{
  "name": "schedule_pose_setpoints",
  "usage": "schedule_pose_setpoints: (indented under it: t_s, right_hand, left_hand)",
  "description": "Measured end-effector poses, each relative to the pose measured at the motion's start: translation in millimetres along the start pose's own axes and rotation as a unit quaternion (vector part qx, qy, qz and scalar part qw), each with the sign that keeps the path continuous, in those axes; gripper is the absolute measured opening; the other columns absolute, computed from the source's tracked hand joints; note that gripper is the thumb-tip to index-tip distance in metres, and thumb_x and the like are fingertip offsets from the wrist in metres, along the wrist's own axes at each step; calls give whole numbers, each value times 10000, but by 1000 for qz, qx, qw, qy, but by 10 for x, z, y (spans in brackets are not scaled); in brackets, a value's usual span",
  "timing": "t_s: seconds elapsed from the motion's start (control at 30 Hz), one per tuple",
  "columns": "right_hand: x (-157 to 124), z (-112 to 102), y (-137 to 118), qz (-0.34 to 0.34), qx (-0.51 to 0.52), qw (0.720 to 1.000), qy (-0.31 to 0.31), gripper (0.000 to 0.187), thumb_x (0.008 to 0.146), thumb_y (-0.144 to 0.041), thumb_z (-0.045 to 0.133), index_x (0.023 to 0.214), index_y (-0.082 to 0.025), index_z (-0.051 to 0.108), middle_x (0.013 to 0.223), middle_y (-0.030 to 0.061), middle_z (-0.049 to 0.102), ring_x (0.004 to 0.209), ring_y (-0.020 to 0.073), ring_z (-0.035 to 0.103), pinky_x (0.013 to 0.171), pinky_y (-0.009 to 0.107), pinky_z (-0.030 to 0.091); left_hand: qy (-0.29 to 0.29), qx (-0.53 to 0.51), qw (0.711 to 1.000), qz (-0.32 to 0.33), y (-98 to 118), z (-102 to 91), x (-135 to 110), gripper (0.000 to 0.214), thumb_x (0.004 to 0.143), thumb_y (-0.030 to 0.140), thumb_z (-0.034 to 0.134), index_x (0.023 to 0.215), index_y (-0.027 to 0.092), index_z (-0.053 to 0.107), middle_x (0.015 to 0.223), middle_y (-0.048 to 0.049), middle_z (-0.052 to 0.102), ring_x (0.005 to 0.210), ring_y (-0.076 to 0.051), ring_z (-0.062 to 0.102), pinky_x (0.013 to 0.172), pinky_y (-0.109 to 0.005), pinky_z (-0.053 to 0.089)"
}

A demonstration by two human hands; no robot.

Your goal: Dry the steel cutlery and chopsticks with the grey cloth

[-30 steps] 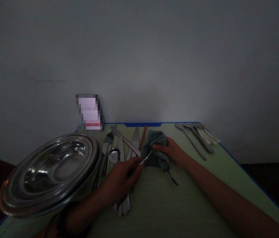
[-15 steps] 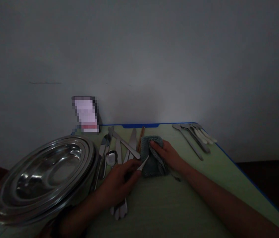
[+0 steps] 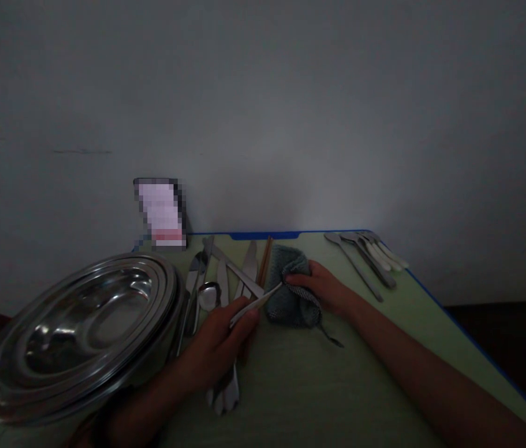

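My left hand (image 3: 232,333) is closed around the handle of a slim metal piece of cutlery (image 3: 263,300). Its far end goes into the folds of a grey-green cloth (image 3: 286,305), so whether it is a spoon, fork or knife stays hidden. With thumb and fingers, my right hand (image 3: 321,283) pinches the cloth around that end. A dark loop (image 3: 332,340) trails from the cloth's lower corner. Just beyond my left hand lie several knives (image 3: 249,258), a spoon (image 3: 209,295) and wooden chopsticks (image 3: 265,261). Cutlery handles (image 3: 225,398) poke out below my left wrist.
Stacked shiny metal basins (image 3: 89,323) take up the table's left side. At the back right lies a group of cutlery (image 3: 368,249), some with white handles. A phone (image 3: 162,211) with a blurred screen leans against the wall. Blue edging (image 3: 265,236) borders the pale green table (image 3: 337,398).
The cutlery's handle now reaches further back through my left hand, which has shifted slightly left. My right hand has moved a little right, and the cloth is bunched differently, its loop showing more.
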State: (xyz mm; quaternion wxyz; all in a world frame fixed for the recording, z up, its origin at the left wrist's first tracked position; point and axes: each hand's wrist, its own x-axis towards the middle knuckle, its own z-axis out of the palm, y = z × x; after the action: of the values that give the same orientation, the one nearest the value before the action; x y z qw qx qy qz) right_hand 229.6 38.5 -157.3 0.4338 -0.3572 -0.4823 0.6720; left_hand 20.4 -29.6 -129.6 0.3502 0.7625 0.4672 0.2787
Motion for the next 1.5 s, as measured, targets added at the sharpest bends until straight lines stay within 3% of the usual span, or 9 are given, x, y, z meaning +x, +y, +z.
schedule_pose_setpoints:
  t_s: [0.27,0.43,0.53,0.6,0.7,0.8,0.97,1.33,1.5]
  right_hand:
    - [16,-22,-15,-71,-134,988,-5,289,676,-325,693,936,-211,642,930,4,683,855,165,620,851,328,450]
    - [-10,113,-46,-104,-222,967,69,249,714,-398,642,881,-213,660,877,5,684,857,182,611,839,331,441]
    - [-1,139,-49,-87,-107,985,102,266,706,-439,637,859,-222,650,851,-1,687,856,179,613,834,312,446]
    - [10,102,-77,-20,36,997,71,332,729,-501,565,857,-205,645,827,20,693,861,197,625,824,324,461]
    - [27,3,-139,75,198,977,22,415,763,-506,413,825,-171,649,783,64,700,872,231,636,818,357,476]
    - [43,-69,-163,91,233,968,31,342,734,-396,390,811,-183,646,784,65,705,877,231,636,812,358,482]
    - [36,-68,-116,100,193,976,-4,218,656,-283,519,818,-192,634,788,45,702,836,223,641,787,346,490]
    - [6,-4,-24,-56,-89,994,15,305,605,-256,756,811,-207,536,677,-70,569,603,74,534,577,193,422]
    - [3,-15,-10,-15,-32,999,10,281,623,-280,726,837,-211,558,691,-56,601,608,100,563,598,228,447]
  left_hand:
    - [-18,41,999,1,-13,14,29,299,903,342,370,697,184,518,527,51,498,492,-99,495,470,-199,356]
    - [-30,38,999,9,-28,7,18,284,916,346,349,740,187,506,564,49,519,528,-103,523,517,-207,385]
    - [-35,14,999,1,-25,10,21,305,922,357,331,730,185,494,569,46,512,524,-100,510,508,-203,387]
    - [-29,-1,1000,-8,-21,15,24,313,922,362,325,722,184,486,554,46,504,509,-99,505,496,-202,385]
    - [-14,-18,999,-23,-22,21,31,305,926,357,313,750,183,492,534,45,507,517,-107,520,506,-205,397]
    - [9,-19,1000,-16,-36,23,36,290,921,348,334,754,182,501,569,35,527,552,-110,528,529,-206,405]
    - [-7,-43,999,-10,-47,28,35,320,927,358,315,696,189,458,520,51,490,486,-96,483,478,-196,380]
    - [-59,19,998,14,-55,31,-6,267,917,342,354,758,196,510,532,60,520,484,-101,503,493,-200,376]
    - [-49,-26,998,-11,-31,18,12,328,921,357,337,675,188,474,511,55,504,482,-97,502,493,-198,383]
